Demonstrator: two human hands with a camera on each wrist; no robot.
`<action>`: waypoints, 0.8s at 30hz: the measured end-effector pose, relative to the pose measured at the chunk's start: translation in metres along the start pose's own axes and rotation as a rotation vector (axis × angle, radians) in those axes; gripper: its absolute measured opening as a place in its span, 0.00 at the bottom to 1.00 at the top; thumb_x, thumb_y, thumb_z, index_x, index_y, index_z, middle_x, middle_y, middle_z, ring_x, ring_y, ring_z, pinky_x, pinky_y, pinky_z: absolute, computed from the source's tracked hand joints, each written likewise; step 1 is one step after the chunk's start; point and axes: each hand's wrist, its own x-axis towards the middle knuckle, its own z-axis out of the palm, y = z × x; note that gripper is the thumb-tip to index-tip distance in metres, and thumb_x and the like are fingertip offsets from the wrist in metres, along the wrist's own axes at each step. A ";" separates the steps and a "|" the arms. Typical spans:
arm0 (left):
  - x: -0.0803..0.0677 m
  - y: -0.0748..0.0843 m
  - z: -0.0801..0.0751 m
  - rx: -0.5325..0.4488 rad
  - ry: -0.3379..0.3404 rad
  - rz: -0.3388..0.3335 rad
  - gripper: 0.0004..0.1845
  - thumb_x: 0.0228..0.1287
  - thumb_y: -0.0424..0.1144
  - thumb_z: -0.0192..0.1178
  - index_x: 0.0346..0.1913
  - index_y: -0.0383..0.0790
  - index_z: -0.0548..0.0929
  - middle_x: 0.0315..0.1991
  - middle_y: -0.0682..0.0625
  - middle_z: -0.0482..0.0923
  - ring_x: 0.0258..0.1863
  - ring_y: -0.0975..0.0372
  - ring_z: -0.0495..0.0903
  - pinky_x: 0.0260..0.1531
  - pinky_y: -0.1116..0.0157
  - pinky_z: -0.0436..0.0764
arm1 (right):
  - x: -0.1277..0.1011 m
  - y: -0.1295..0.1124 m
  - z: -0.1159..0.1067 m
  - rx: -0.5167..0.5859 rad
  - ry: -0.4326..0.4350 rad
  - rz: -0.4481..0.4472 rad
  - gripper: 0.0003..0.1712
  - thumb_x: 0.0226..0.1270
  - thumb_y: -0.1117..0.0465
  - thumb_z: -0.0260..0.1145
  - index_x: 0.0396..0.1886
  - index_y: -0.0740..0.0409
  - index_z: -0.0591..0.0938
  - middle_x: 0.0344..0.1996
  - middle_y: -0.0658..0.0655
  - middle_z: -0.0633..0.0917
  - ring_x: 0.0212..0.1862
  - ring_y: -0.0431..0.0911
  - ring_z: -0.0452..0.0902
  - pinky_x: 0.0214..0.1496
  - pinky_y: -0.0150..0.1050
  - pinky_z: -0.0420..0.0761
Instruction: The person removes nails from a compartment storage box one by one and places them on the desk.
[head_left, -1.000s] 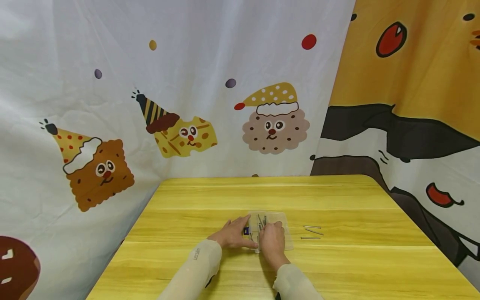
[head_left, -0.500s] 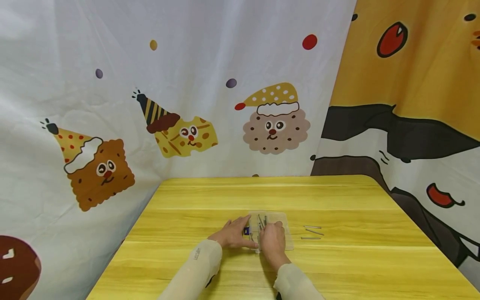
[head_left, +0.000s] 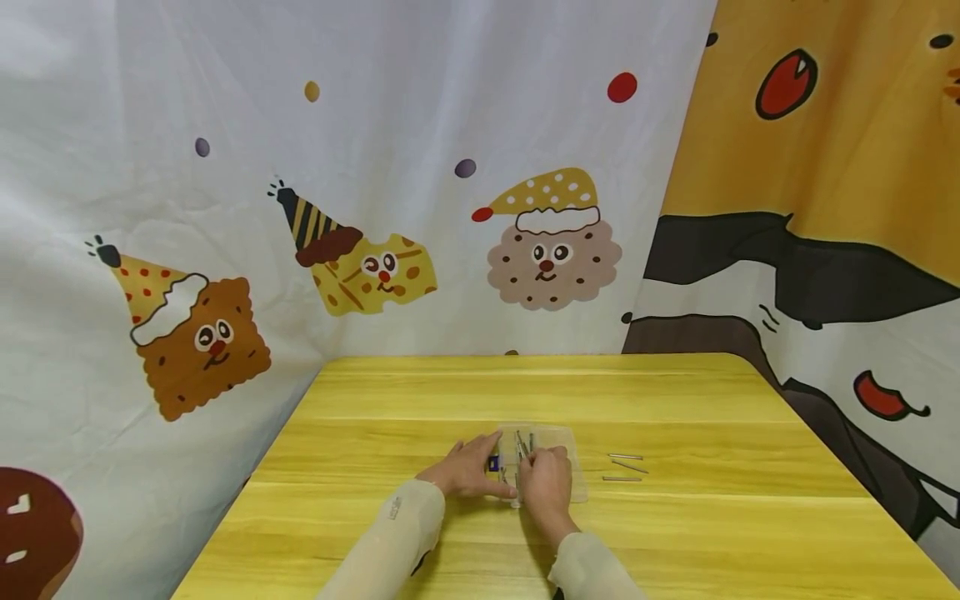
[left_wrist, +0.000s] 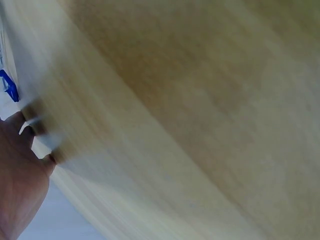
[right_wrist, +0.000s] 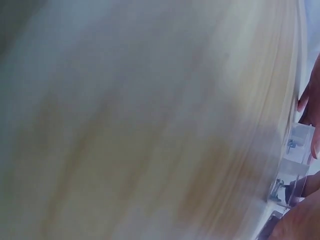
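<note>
The table (head_left: 675,533) is yellow wood grain, the box (head_left: 558,440) clear with a blue spot at its left side, the loose pins (head_left: 624,467) grey metal, the sleeves (head_left: 390,542) pale beige, and the backdrop (head_left: 375,208) white with brown and yellow cartoon biscuits in party hats.

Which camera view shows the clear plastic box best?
The head view: the whole clear plastic box lies on the table between both hands. The right wrist view shows only one blurred corner; the left wrist view shows none clearly.
</note>
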 end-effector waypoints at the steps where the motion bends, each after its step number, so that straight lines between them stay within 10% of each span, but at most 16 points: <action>1: 0.000 0.000 0.000 0.000 -0.001 0.000 0.60 0.54 0.70 0.65 0.81 0.46 0.47 0.77 0.46 0.54 0.76 0.52 0.52 0.74 0.47 0.46 | 0.000 0.000 0.000 0.012 0.010 0.003 0.10 0.60 0.68 0.64 0.20 0.61 0.85 0.36 0.63 0.78 0.37 0.56 0.76 0.41 0.51 0.80; 17: 0.000 0.000 0.000 -0.002 -0.003 -0.019 0.60 0.54 0.69 0.66 0.81 0.47 0.47 0.77 0.47 0.54 0.76 0.53 0.52 0.74 0.48 0.45 | 0.005 0.004 -0.003 0.199 0.084 0.085 0.08 0.63 0.63 0.67 0.32 0.64 0.88 0.43 0.65 0.82 0.43 0.58 0.80 0.48 0.56 0.79; 24: 0.001 -0.001 0.002 0.026 0.007 -0.012 0.59 0.54 0.70 0.65 0.80 0.46 0.48 0.77 0.47 0.55 0.76 0.53 0.54 0.74 0.47 0.47 | 0.010 0.000 -0.013 0.217 0.076 0.023 0.04 0.57 0.65 0.67 0.26 0.58 0.87 0.31 0.56 0.85 0.31 0.48 0.79 0.34 0.44 0.80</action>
